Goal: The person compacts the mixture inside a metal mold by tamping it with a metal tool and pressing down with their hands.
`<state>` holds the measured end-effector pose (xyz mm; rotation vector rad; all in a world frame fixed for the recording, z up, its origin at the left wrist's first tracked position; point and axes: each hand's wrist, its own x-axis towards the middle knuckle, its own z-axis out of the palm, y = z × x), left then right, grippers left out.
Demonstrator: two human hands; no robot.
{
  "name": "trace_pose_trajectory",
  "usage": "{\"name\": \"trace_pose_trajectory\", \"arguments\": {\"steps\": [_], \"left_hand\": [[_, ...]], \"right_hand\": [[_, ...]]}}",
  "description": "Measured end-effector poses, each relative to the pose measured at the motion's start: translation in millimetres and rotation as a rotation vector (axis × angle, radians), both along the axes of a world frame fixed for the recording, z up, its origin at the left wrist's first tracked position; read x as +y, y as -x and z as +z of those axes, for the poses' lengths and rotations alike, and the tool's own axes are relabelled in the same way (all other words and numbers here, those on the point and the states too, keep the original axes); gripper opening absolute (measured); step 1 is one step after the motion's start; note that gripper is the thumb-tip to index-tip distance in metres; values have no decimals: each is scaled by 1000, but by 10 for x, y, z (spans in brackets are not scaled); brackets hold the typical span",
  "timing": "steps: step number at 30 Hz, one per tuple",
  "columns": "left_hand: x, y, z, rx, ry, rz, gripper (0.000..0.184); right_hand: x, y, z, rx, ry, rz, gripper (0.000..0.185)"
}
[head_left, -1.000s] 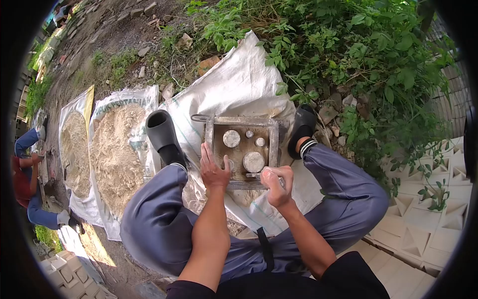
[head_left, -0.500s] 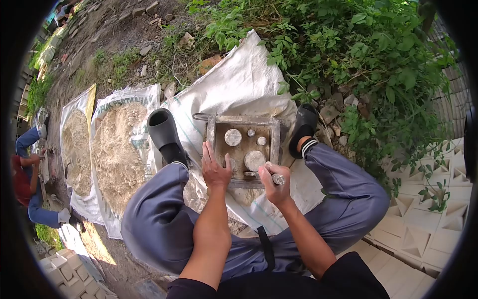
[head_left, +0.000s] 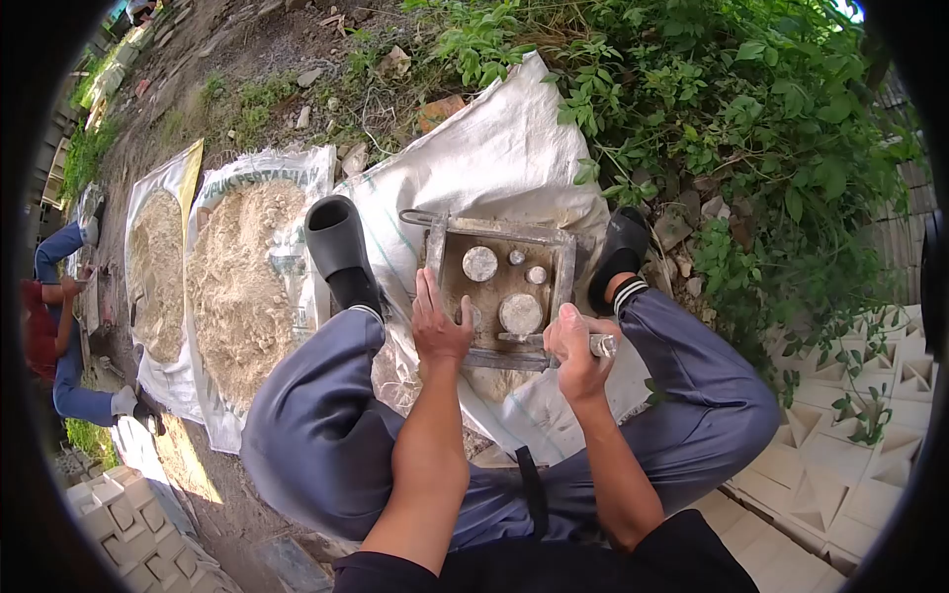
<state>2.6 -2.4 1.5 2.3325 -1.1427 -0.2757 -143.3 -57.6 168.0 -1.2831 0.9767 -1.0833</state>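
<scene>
"Where is the frame [head_left: 509, 228] lying?"

"It's sitting on the white sheet [head_left: 494, 148], between two shoes [head_left: 347, 242]. The left hand [head_left: 441, 328] is resting by its left bar, fingers lying nearly straight, thumb standing apart. The right hand [head_left: 581, 356] is curling its fingers round the tool [head_left: 603, 345]."

"How are they handling, would you guess?"

"The frame is looking stiff and fairly heavy; I'd be gripping opposite bars. The tool is seeming light and rigid, its handle offering the hold."

"And the count?"

"One frame, one tool. Four discs [head_left: 520, 313] are showing clearly, two large, two small; maybe another is hiding near the left thumb. Two sand heaps [head_left: 247, 267] are lying left."
</scene>
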Motion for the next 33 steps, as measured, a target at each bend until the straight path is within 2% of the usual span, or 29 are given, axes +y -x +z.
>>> {"name": "trace_pose_trajectory", "arguments": {"steps": [3, 5, 7, 9, 11, 16, 21, 24, 28, 33], "left_hand": [[11, 1, -48, -25, -2, 2, 78], [20, 5, -46, -23, 3, 3, 78], [15, 12, -40, -20, 10, 8, 77], [7, 9, -36, -25, 12, 8, 78], [15, 10, -41, -20, 15, 10, 78], [0, -3, -9, -7, -15, -2, 79], [-2, 3, -25, -6, 3, 6, 78], [2, -4, -84, -59, 16, 5, 79], [-1, 10, -50, -39, 14, -9, 78], [9, 12, -49, -32, -4, -10, 79]], "right_hand": [[-12, -1, 208, -105, -105, -15, 48], [38, -12, 198, -89, -80, -36, 47], [115, 2, 87, 101, -38, -34, 44], [206, 68, -157, 137, 2, 1, 43], [314, 93, -287, 281, 76, 19, 48], [341, 118, -60, 81, -11, -62, 44], [280, 134, -167, 145, -29, -82, 47], [355, 162, -38, 219, 101, 23, 44], [338, 170, -146, 316, 160, 81, 44], [264, 220, 1, 256, 66, 14, 41]]}}
